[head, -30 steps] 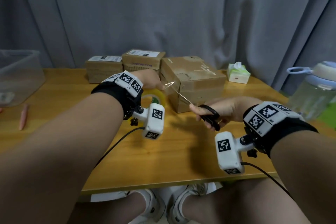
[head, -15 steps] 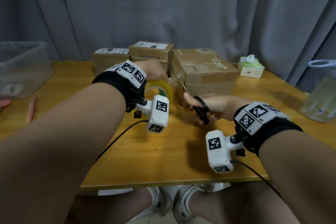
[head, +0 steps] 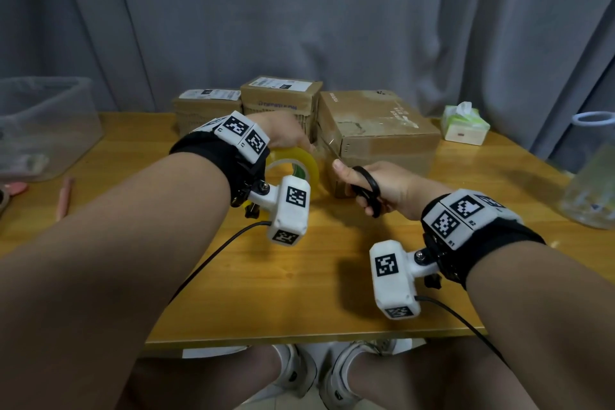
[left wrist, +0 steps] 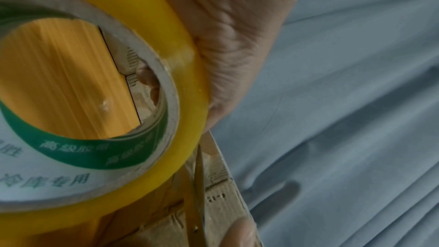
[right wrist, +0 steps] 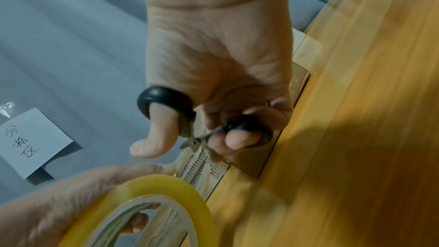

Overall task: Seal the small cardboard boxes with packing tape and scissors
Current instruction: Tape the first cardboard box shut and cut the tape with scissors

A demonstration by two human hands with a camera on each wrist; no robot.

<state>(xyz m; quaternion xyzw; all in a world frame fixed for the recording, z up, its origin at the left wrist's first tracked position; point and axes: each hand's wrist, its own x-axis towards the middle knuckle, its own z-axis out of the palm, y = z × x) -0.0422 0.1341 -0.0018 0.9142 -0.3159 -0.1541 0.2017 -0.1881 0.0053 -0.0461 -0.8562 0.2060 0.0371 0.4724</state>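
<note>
Your left hand is curled round the yellow tape roll, holding it up on edge just off the near corner of the large cardboard box. Your right hand has thumb and fingers through the black loops of the scissors, blades nearly closed and reaching forward between your two hands along the box's corner edge.

The blade tip sits just beside your left fingers. If you snip without seeing the tape strand, which I cannot make out here, you could nick a finger or cut into the cardboard instead. If the roll sags before the cut, the loose tape is likely to fold back and stick to itself.

Beyond your left hand stand two smaller boxes, side by side and touching the large one. Far out to the left of your left hand, a clear plastic bin on the worktop holds something too blurred to identify. To the right of your right hand are a tissue pack and a clear water bottle.
</note>
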